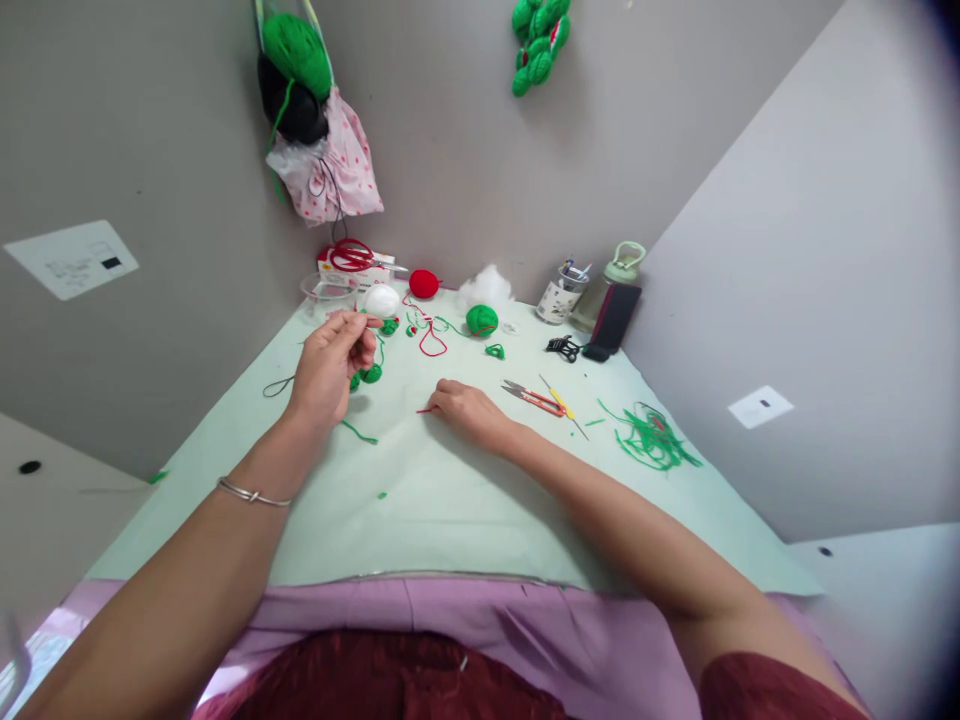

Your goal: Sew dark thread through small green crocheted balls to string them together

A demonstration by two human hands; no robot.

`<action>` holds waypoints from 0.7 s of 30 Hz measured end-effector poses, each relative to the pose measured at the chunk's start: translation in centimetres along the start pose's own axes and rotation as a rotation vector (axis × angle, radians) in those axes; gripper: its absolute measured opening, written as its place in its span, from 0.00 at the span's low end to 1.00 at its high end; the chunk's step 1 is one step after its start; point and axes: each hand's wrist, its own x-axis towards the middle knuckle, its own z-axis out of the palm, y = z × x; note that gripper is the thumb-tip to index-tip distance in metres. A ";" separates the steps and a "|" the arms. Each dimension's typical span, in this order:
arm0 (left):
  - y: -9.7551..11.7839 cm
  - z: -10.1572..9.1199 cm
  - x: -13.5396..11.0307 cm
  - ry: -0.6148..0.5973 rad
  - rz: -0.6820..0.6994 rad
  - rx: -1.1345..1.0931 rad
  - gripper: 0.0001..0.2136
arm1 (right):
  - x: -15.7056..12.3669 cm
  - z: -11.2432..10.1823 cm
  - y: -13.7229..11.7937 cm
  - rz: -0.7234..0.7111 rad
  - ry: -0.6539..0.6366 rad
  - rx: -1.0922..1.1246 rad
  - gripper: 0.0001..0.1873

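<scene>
My left hand (334,360) is raised over the table with thumb and index finger pinched together. What lies in that pinch is too small to make out. Just below its fingers show small green knitted pieces (370,374); whether they hang from the hand or lie on the table I cannot tell. A green yarn tail (360,433) trails out under the wrist. Low over the tabletop, my right hand (469,412) has its fingers closed on a short red yarn strand (424,411), whose end pokes out to the left.
Orange-handled thread snips (534,397) and a yellow-handled crochet hook (559,398) lie right of my right hand. Green yarn scraps (654,437) are farther right. Toward the back stand a red yarn ball (424,284), a green ball (481,320), white stuffing (487,288) and a pen cup (559,300).
</scene>
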 end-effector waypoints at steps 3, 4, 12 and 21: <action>0.0 0.2 -0.1 0.001 -0.004 0.015 0.08 | 0.0 0.0 -1.1 0.032 0.019 0.017 0.10; -0.1 0.2 -0.2 0.004 -0.006 0.018 0.08 | -0.1 -0.1 -1.6 0.037 0.027 0.090 0.09; -0.1 0.4 -0.3 0.003 0.017 0.028 0.08 | -2.4 -0.3 -7.7 -0.248 -0.035 0.497 0.07; -0.2 0.5 -0.3 0.011 0.007 0.039 0.06 | -3.0 0.8 -9.8 -0.439 -0.022 -0.066 0.09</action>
